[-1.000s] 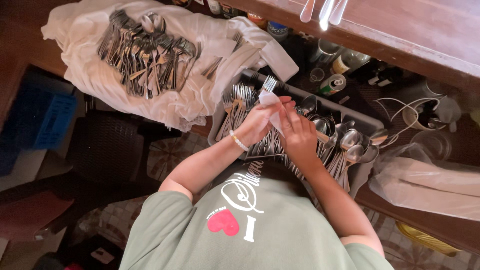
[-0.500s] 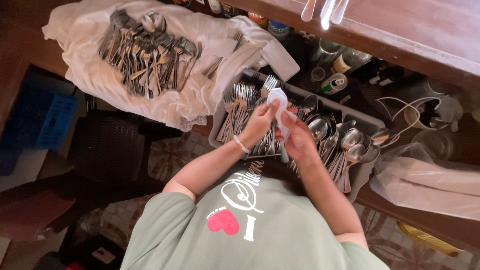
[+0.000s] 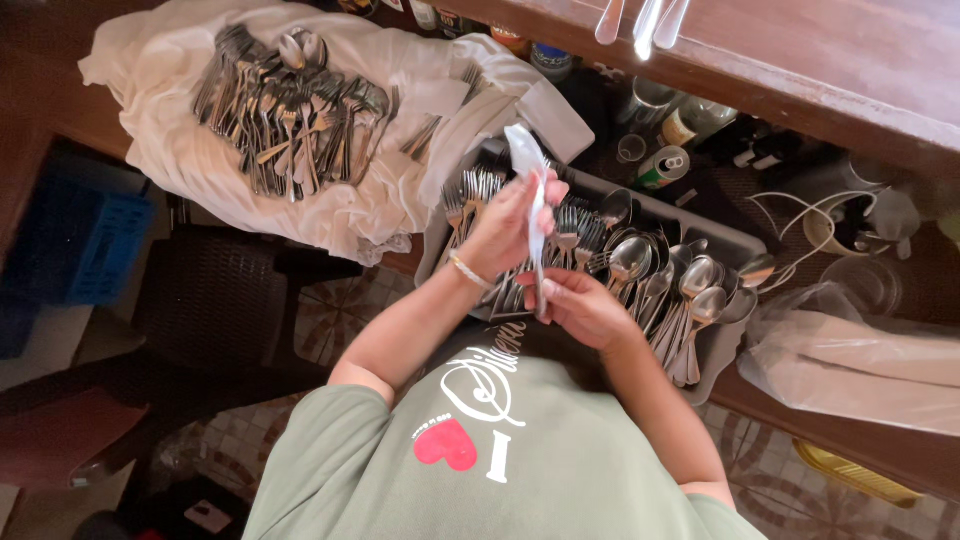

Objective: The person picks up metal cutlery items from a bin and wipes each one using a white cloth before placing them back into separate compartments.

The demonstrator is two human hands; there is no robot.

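Cloth (image 3: 330, 190) heaped with loose cutlery (image 3: 285, 105) fills the table's left, well apart from my hands. Grey tray (image 3: 700, 235) of forks and spoons lies beneath them, its rim just beside the dark counter edge, leaving little room sideways. My left hand (image 3: 505, 225) grips a white wipe (image 3: 528, 160) wrapped around a utensil (image 3: 540, 270), long axis running up and down, top pointing away. My right hand (image 3: 580, 305) clasps its lower end. Since half a second ago, the wipe has risen higher.

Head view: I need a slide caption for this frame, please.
Left hand wipes a utensil with a white cloth, right hand gripping it, above a cutlery tray.
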